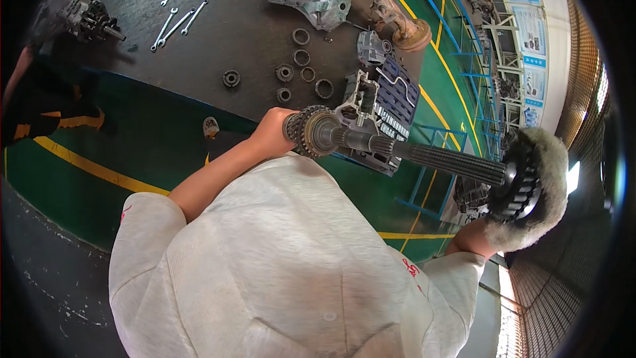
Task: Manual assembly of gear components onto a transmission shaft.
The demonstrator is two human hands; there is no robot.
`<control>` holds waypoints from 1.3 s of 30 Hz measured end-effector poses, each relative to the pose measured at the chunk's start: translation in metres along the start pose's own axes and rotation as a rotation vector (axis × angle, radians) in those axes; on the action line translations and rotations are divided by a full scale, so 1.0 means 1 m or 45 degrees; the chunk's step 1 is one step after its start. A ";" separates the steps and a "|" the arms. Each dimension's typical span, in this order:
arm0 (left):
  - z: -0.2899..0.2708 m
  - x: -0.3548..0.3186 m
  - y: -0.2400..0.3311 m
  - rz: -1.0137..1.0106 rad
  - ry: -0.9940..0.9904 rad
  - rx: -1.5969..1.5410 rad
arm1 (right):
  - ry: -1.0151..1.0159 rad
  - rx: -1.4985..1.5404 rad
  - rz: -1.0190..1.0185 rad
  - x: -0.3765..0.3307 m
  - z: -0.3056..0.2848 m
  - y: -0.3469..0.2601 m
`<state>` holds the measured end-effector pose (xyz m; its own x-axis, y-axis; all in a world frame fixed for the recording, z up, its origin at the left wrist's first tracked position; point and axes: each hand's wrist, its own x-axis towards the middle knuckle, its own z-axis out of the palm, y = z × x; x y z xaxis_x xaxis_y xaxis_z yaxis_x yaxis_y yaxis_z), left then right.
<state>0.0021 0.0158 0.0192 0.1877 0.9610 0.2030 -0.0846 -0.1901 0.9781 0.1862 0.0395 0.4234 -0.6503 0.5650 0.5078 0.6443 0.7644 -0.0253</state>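
I hold a long splined steel shaft point(430, 157) level in front of my chest, over the floor. My left hand point(270, 134) grips its left end, just behind a cluster of toothed gears point(309, 131). My right hand point(472, 237) is mostly hidden in a fluffy grey-white cloth point(546, 189) that wraps the large black gear point(520, 185) at the shaft's right end. Both forearms reach out from my pale grey shirt.
Below lies a dark mat point(218, 33) with three wrenches point(175, 23), several bearing rings point(301, 56), a grey gearbox housing point(318, 0) and a ribbed valve body point(391, 96). Green floor point(132, 146) with yellow lines, blue railings point(434, 136) to the right. Another person's arm point(16, 76) is beside a gear assembly point(89, 16).
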 end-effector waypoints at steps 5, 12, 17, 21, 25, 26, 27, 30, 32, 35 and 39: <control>-0.003 0.004 0.013 0.021 0.002 -0.013 | 0.457 0.680 0.440 -0.017 -0.005 0.026; -0.003 0.004 0.011 -0.026 -0.035 0.044 | 0.713 1.809 0.365 -0.036 0.069 0.016; -0.002 0.005 0.011 0.005 0.057 0.068 | 0.959 2.092 0.492 -0.030 0.088 -0.001; 0.001 0.006 0.007 -0.030 0.027 0.022 | 0.823 2.007 0.290 -0.040 0.086 -0.001; 0.003 0.006 0.011 -0.043 0.026 0.019 | 0.751 2.158 0.237 -0.054 0.079 0.002; 0.003 0.007 0.013 -0.045 0.027 0.025 | 0.666 2.045 0.183 -0.060 0.078 0.007; 0.002 0.006 0.015 -0.071 0.036 0.037 | 0.667 2.071 0.198 -0.061 0.078 0.008; 0.004 0.011 0.019 -0.050 0.049 0.073 | 0.661 1.370 0.210 -0.066 0.090 -0.005; 0.006 0.012 0.023 -0.025 0.035 0.058 | 0.656 1.486 0.287 -0.065 0.105 -0.005; 0.009 0.018 0.041 -0.054 0.084 0.029 | 0.623 1.659 0.478 -0.077 0.139 0.003; 0.014 0.026 0.047 0.002 0.160 0.063 | 0.383 1.297 0.490 -0.098 0.192 -0.011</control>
<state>0.0165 0.0292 0.0707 0.0631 0.9777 0.2004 -0.0358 -0.1985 0.9795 0.1658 0.0357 0.2085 -0.2678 0.8250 0.4977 0.0631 0.5304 -0.8454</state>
